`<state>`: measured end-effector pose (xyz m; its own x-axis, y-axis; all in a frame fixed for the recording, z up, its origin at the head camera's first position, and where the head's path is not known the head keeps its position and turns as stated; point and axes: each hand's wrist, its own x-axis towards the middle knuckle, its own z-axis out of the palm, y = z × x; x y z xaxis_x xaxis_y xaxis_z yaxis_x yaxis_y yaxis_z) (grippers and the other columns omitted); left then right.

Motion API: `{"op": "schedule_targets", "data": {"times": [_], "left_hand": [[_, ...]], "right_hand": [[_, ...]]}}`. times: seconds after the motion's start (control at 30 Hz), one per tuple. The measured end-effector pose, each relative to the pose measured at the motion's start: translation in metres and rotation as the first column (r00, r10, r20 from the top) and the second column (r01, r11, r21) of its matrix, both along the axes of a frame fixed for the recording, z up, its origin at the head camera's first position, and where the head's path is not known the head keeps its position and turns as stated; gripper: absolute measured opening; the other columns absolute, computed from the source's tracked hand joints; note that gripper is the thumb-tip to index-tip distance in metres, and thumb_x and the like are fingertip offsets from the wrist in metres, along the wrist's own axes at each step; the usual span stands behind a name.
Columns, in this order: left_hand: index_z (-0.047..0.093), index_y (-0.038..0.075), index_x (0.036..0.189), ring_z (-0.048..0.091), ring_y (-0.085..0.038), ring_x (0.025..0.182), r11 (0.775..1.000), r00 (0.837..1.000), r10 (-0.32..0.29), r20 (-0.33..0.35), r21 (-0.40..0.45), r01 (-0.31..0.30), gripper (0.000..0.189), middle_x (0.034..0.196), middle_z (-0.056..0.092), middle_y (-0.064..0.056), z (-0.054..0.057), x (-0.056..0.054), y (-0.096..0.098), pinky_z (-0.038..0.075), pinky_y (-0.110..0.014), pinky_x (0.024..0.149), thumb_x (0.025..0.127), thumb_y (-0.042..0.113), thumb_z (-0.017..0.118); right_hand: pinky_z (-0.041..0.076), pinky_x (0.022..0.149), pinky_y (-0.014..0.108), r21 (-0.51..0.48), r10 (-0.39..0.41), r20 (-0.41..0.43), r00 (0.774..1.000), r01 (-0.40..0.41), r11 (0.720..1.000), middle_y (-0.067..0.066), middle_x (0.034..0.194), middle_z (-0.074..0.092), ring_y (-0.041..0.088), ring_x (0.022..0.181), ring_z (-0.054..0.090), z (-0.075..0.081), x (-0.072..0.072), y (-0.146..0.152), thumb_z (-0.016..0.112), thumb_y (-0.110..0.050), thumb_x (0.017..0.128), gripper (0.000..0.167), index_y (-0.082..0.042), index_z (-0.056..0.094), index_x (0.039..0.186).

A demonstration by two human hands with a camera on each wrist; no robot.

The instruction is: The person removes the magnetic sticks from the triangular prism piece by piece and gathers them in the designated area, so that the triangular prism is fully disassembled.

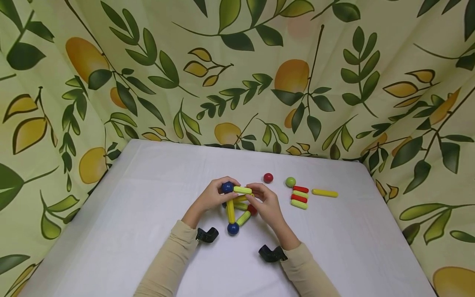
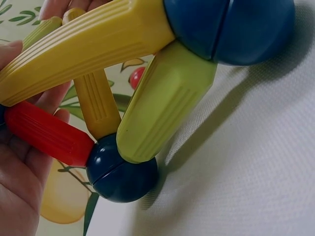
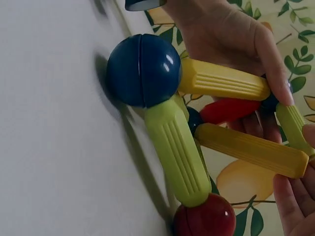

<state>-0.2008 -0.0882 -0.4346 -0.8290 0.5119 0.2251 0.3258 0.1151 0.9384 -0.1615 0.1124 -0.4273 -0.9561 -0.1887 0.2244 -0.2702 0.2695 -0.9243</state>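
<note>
A frame of magnetic building rods and balls stands on the table between the hands. My left hand (image 1: 208, 197) grips its top blue ball (image 1: 227, 187), the thumb along the light green rod (image 1: 243, 190) that extends right from it. From that ball a yellow rod (image 1: 231, 211) runs down to a lower blue ball (image 1: 233, 229). My right hand (image 1: 269, 206) pinches around the free ends of the light green rod and a second yellow rod (image 3: 251, 150). A red rod (image 2: 49, 132) joins two blue balls at the back. Low on the right sits a red ball (image 3: 206, 216), partly hidden in the head view.
Beyond the right hand lie a loose red ball (image 1: 268, 177), a green ball (image 1: 290, 182), a row of short red and green rods (image 1: 299, 198) and a yellow rod (image 1: 325, 193). Patterned cloth (image 1: 237, 103) hangs behind the white table (image 1: 167, 165). Black wrist mounts (image 1: 272, 253) sit on both wrists.
</note>
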Motion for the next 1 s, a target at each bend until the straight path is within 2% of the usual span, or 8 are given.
{"op": "schedule_targets", "data": {"times": [0.13, 0.27, 0.53, 0.7, 0.8, 0.87, 1.0], "left_hand": [[0.059, -0.008, 0.11, 0.057, -0.016, 0.093, 1.0, 1.0, -0.005, -0.003, 0.003, 0.005, 0.027, 0.109, 0.062, -0.023, 0.0, 0.0, 0.0, 0.05, -0.02, 0.084, 0.086, 0.0, 0.065], [0.059, -0.008, 0.111, 0.057, -0.016, 0.094, 1.0, 1.0, -0.008, -0.003, -0.003, 0.008, 0.027, 0.109, 0.062, -0.022, 0.0, 0.0, -0.001, 0.049, -0.021, 0.084, 0.086, 0.0, 0.065], [0.058, -0.007, 0.113, 0.057, -0.018, 0.092, 1.0, 1.0, -0.021, 0.006, -0.007, 0.021, 0.028, 0.109, 0.062, -0.022, 0.001, 0.001, -0.002, 0.05, -0.021, 0.083, 0.086, -0.001, 0.064], [0.058, -0.007, 0.113, 0.058, -0.018, 0.092, 1.0, 0.999, -0.03, 0.011, 0.0, 0.03, 0.029, 0.109, 0.062, -0.023, 0.001, 0.0, -0.002, 0.05, -0.021, 0.082, 0.086, -0.001, 0.064], [0.058, -0.006, 0.113, 0.058, -0.018, 0.092, 1.0, 1.0, -0.027, 0.014, -0.004, 0.027, 0.029, 0.11, 0.062, -0.022, 0.001, 0.0, -0.002, 0.05, -0.021, 0.083, 0.086, 0.0, 0.064], [0.058, -0.006, 0.114, 0.058, -0.018, 0.093, 1.0, 1.0, -0.023, 0.018, -0.008, 0.023, 0.029, 0.11, 0.062, -0.022, 0.001, 0.0, -0.002, 0.05, -0.022, 0.084, 0.086, 0.0, 0.064], [0.057, -0.006, 0.117, 0.061, -0.027, 0.1, 1.0, 0.999, -0.026, 0.031, -0.003, 0.026, 0.032, 0.113, 0.062, -0.023, 0.0, 0.0, -0.002, 0.051, -0.024, 0.088, 0.086, 0.0, 0.064]], "right_hand": [[0.051, 0.095, 0.043, -0.017, -0.022, 0.002, 1.0, 0.022, 1.0, 0.02, 0.113, 0.064, 0.031, 0.105, 0.062, -0.001, 0.0, -0.003, 0.064, -0.002, 0.088, 0.027, 0.007, 0.06, 0.113], [0.052, 0.094, 0.04, -0.026, -0.054, -0.035, 0.998, 0.053, 0.998, 0.019, 0.11, 0.065, 0.031, 0.102, 0.063, -0.003, 0.001, -0.005, 0.065, -0.002, 0.087, 0.025, 0.006, 0.061, 0.11], [0.055, 0.087, 0.031, -0.049, -0.101, -0.205, 0.973, 0.093, 0.994, 0.022, 0.102, 0.068, 0.032, 0.093, 0.065, -0.008, 0.003, -0.009, 0.065, 0.003, 0.085, 0.022, 0.01, 0.063, 0.106], [0.056, 0.084, 0.039, -0.054, -0.119, -0.271, 0.955, 0.109, 0.993, 0.023, 0.1, 0.068, 0.033, 0.089, 0.066, -0.008, 0.003, -0.01, 0.066, 0.006, 0.084, 0.022, 0.011, 0.063, 0.104], [0.055, 0.085, 0.044, -0.063, -0.133, -0.274, 0.952, 0.12, 0.991, 0.023, 0.1, 0.068, 0.034, 0.09, 0.066, -0.009, 0.003, -0.011, 0.066, 0.006, 0.084, 0.021, 0.01, 0.064, 0.104], [0.056, 0.085, 0.037, -0.073, -0.15, -0.279, 0.949, 0.135, 0.988, 0.018, 0.101, 0.069, 0.029, 0.091, 0.067, -0.019, -0.001, -0.01, 0.067, 0.0, 0.085, 0.021, 0.006, 0.065, 0.105], [0.055, 0.087, 0.036, -0.08, -0.198, -0.262, 0.944, 0.184, 0.98, 0.017, 0.102, 0.069, 0.028, 0.092, 0.067, -0.018, 0.001, -0.012, 0.068, -0.001, 0.085, 0.022, 0.005, 0.065, 0.105]]}}
